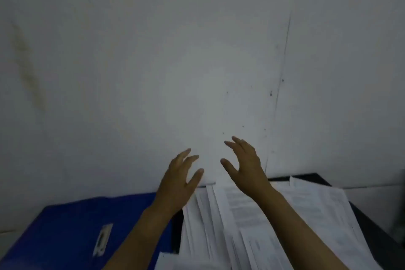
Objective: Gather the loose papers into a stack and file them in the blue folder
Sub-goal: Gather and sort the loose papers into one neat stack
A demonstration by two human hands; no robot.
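Several loose printed papers (236,221) lie fanned out and overlapping on a dark table (377,228) at the lower right. A blue folder (65,232) lies flat at the lower left, with a metal clip strip (102,240) on its surface. My left hand (177,182) hovers over the far left edge of the papers, fingers spread, holding nothing. My right hand (245,166) is raised above the far end of the papers, fingers apart and empty. Both forearms reach in from the bottom edge and cover part of the sheets.
A plain white wall (153,61) with faint stains and a vertical seam fills most of the view directly behind the table. The table's back edge meets it just beyond the papers.
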